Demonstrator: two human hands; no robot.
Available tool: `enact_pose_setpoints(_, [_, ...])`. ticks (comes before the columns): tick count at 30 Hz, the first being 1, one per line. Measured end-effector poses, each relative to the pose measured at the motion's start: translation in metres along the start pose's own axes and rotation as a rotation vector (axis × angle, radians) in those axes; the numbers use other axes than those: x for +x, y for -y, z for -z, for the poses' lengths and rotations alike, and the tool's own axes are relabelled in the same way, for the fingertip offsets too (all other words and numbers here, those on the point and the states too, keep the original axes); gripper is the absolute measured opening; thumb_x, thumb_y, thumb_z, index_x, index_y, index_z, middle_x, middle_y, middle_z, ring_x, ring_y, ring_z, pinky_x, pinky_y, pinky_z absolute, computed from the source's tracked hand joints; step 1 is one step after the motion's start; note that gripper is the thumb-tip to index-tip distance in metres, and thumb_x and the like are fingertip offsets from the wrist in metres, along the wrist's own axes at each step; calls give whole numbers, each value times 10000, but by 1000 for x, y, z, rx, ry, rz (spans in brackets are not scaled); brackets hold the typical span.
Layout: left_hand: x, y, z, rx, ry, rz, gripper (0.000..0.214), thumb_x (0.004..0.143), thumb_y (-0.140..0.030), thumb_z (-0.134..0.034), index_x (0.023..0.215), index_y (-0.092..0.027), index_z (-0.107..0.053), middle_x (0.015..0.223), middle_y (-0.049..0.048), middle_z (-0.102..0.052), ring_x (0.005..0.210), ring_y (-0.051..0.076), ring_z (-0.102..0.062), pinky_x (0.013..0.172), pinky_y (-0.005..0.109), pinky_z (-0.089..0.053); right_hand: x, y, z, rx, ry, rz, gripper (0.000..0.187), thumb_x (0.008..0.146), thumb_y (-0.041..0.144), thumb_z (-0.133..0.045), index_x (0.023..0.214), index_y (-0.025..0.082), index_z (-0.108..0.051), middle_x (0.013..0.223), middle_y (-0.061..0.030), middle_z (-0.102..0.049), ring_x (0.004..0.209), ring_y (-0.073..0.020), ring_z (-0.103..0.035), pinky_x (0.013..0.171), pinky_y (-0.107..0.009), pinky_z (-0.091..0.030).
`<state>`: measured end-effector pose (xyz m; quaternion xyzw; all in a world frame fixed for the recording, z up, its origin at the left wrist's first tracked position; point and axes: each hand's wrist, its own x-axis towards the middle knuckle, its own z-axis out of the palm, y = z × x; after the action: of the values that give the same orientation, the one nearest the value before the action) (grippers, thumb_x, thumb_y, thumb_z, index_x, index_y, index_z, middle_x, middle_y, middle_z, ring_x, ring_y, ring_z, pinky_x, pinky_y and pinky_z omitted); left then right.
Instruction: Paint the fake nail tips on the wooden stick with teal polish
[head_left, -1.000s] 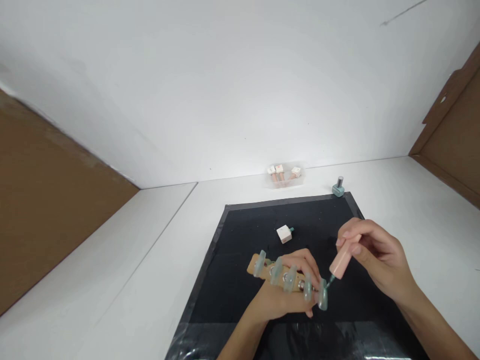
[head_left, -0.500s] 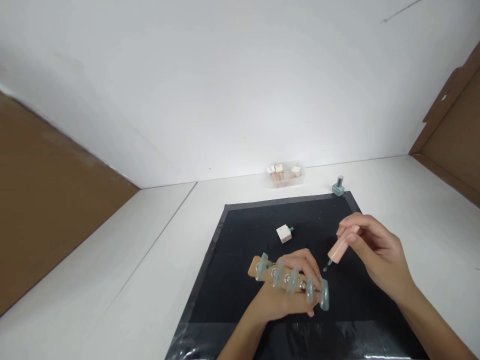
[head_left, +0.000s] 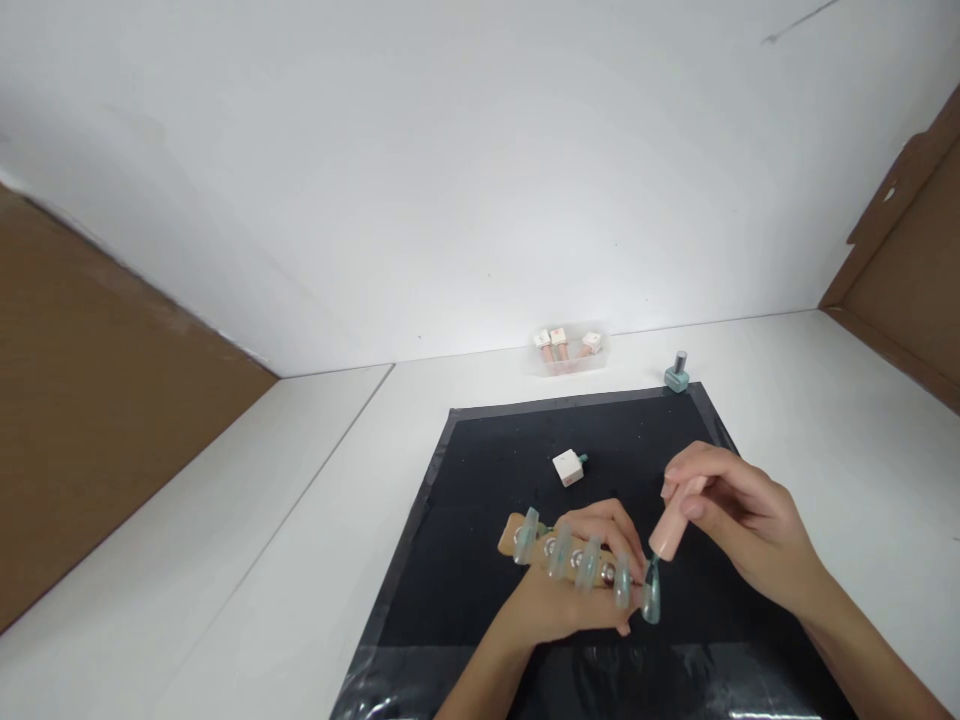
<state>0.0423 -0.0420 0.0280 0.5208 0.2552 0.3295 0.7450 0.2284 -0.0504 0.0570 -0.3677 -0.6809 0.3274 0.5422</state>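
My left hand (head_left: 577, 600) is closed around a wooden nail display stand (head_left: 512, 533), a tan strip with round metal studs. Several long, translucent green false nails (head_left: 588, 565) sit in a row along it. Between thumb and fingers of my right hand (head_left: 750, 520) is a nail polish brush (head_left: 671, 527) with a pink handle, tilted downward. Its dark green bristles touch the upper part of the rightmost false nail (head_left: 651, 600). On the black mat beyond my left hand lies a white square bottle (head_left: 569, 467) with a green-coated neck, uncapped and on its side.
A clear plastic tray (head_left: 555, 366) with several white and pink polish bottles stands by the white wall. At the mat's far right corner is a green bottle with a silver cap (head_left: 677, 376). The black mat (head_left: 480, 470) lies on a white table; brown cardboard panels (head_left: 97, 400) flank it.
My right hand has moved down and to the left, bringing the brush tip from just above the rightmost false nail onto it. My left hand has barely shifted.
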Motion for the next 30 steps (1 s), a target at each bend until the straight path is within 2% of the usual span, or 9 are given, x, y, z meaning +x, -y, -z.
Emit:
enact_pose_setpoints(4, [0, 0, 0, 15, -1, -5, 172, 531, -148, -806, 626, -119, -667, 788, 13, -552, 499, 38, -550, 406, 135, -488, -1, 0, 0, -43, -96, -18, 80, 916, 262, -527, 918, 264, -607, 767, -8, -628, 677, -132, -622, 616, -226, -530])
enact_pose_setpoints(9, [-1, 2, 1, 41, -10, 12, 212, 504, -178, -829, 608, -118, -654, 777, 16, -553, 517, 48, -548, 406, 144, -488, -1, -1, -1, -26, -32, -12, 72, 907, 283, -544, 921, 264, -611, 759, -8, -631, 684, -137, -630, 573, -207, -520])
enact_pose_setpoints(13, [-2, 1, -1, 43, -18, 3, 229, 530, -210, -819, 606, -110, -628, 783, 16, -542, 511, 48, -547, 407, 155, -486, 0, 1, -3, -49, -136, -36, 75, 916, 251, -531, 918, 273, -603, 744, 17, -638, 640, -105, -620, 628, -192, -519])
enact_pose_setpoints(16, [-1, 1, -1, 33, -65, 2, 248, 566, -242, -801, 635, -113, -602, 792, 11, -526, 526, 51, -545, 411, 159, -484, -1, 1, -5, -2, -185, -54, 55, 890, 294, -573, 894, 264, -619, 759, 12, -634, 633, -105, -614, 580, -182, -519])
enact_pose_setpoints(19, [1, 4, -1, 4, -110, -17, 274, 597, -238, -788, 697, -128, -558, 790, -3, -528, 552, 49, -547, 477, 170, -503, -1, -2, -6, 89, -255, -126, 94, 867, 338, -603, 878, 250, -634, 760, 7, -624, 590, -101, -602, 537, -189, -521])
enact_pose_setpoints(23, [4, 10, -1, -140, -142, -24, 334, 632, -238, -772, 738, -157, -466, 839, -13, -531, 626, 58, -570, 568, 195, -523, 0, -8, -7, 209, -381, -217, 142, 844, 373, -626, 862, 233, -635, 755, 10, -611, 538, -90, -574, 521, -205, -521])
enact_pose_setpoints(26, [4, 10, -1, -197, -169, -19, 381, 605, -246, -790, 732, -167, -440, 862, -15, -521, 686, 75, -569, 590, 212, -533, 2, -10, -6, 235, -432, -240, 164, 821, 385, -650, 847, 224, -633, 741, 10, -604, 543, -92, -569, 527, -210, -524])
enact_pose_setpoints(30, [3, 5, -3, -197, -163, 15, 422, 537, -266, -828, 698, -161, -452, 826, -12, -526, 668, 80, -558, 569, 206, -525, 3, -9, -7, 202, -459, -238, 168, 817, 388, -650, 843, 224, -625, 735, 6, -605, 547, -105, -570, 523, -230, -528])
